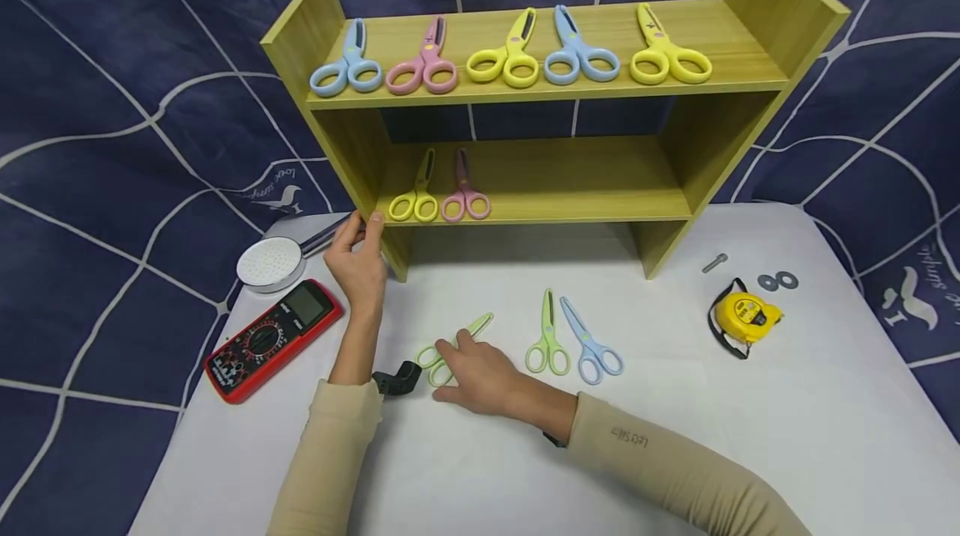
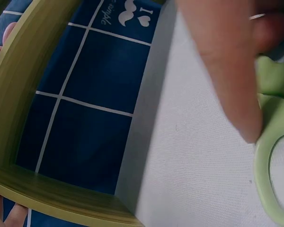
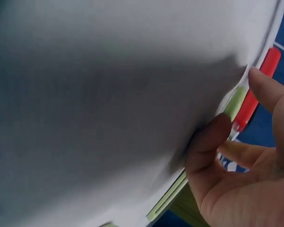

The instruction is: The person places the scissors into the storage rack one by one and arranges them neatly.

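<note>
Right hand over the leftmost green scissors (image 1: pixel 481 323), just below frame centre!
We see blades slanting upper right under bent, spread fingers (image 1: pixel 467 342), grip unclear; the left hand (image 1: pixel 362 265), farther, grips the shelf (image 1: pixel 577 186).

I can see the person's left arm (image 1: pixel 322 457) stretched straight toward the shelf (image 1: pixel 570 177), the left hand (image 1: pixel 358 261) raised with its fingertips against the shelf's left end. The right arm (image 1: pixel 660 457) slants in from the right, bringing the right hand (image 1: pixel 480 375) palm-down before the shelf's left half, thumb apart from bent fingers.
</note>
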Tool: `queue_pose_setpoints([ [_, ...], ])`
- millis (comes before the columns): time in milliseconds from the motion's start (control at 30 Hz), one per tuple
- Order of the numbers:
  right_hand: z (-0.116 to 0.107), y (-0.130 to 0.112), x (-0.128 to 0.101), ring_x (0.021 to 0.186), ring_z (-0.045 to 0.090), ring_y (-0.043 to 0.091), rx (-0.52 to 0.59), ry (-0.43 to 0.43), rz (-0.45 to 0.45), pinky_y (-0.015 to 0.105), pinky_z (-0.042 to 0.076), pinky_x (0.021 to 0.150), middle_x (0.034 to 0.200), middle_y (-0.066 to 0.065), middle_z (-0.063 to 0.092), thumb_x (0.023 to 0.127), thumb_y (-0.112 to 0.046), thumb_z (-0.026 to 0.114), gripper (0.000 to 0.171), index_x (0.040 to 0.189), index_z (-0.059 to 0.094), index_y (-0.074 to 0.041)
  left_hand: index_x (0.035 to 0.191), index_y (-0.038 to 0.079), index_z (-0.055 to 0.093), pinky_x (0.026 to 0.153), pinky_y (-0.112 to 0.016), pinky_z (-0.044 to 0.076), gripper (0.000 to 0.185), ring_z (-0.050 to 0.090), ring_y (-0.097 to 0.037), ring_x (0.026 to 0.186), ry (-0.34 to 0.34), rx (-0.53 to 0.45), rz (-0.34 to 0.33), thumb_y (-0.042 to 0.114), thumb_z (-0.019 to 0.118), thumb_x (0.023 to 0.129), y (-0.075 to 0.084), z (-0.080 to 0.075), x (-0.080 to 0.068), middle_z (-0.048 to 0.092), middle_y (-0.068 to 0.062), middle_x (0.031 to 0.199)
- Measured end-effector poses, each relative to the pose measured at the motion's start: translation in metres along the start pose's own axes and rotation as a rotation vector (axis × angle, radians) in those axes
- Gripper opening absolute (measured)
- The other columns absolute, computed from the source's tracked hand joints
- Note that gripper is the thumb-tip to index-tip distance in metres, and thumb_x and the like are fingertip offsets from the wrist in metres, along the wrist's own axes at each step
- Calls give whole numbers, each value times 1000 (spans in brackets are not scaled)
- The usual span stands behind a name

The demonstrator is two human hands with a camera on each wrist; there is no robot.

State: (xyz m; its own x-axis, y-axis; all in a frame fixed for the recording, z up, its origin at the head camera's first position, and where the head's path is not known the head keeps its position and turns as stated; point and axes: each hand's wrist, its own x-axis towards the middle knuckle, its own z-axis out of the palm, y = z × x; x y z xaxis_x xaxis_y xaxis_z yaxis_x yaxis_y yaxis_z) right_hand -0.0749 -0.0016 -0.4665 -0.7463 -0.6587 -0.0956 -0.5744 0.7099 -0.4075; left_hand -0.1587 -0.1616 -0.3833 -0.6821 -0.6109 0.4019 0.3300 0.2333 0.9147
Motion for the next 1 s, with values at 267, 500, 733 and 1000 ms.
queue_pose_setpoints([
  [267,3,-1,-3,64,54,14,-47,26,-18,26,44,51,85,5,56,87,-38,75,50,119,58,-5,113,-10,69,78,-23,45,27,56,-16,79,-11,6,7,2,69,89,-1,0,0,67,-25,104],
  [500,-8,4,-12,60,50,13,19,-57,-6,26,42,50,79,3,53,80,-23,75,47,119,56,-5,113,-10,69,82,-30,45,26,56,-17,79,-6,6,15,1,69,89,-1,0,0,68,-23,103],
  [733,-15,18,-23,61,47,14,46,-108,24,28,39,50,80,0,51,79,-24,73,49,123,54,-13,113,-9,69,82,-30,45,26,56,-16,79,-7,8,9,1,69,89,1,0,1,67,-24,103],
  [1000,-17,34,-31,62,47,13,121,-15,-16,27,37,50,86,-4,56,79,-22,72,39,115,55,-19,111,-10,69,83,-32,45,25,56,-13,77,-1,-7,6,0,69,88,1,1,1,67,-24,100],
])
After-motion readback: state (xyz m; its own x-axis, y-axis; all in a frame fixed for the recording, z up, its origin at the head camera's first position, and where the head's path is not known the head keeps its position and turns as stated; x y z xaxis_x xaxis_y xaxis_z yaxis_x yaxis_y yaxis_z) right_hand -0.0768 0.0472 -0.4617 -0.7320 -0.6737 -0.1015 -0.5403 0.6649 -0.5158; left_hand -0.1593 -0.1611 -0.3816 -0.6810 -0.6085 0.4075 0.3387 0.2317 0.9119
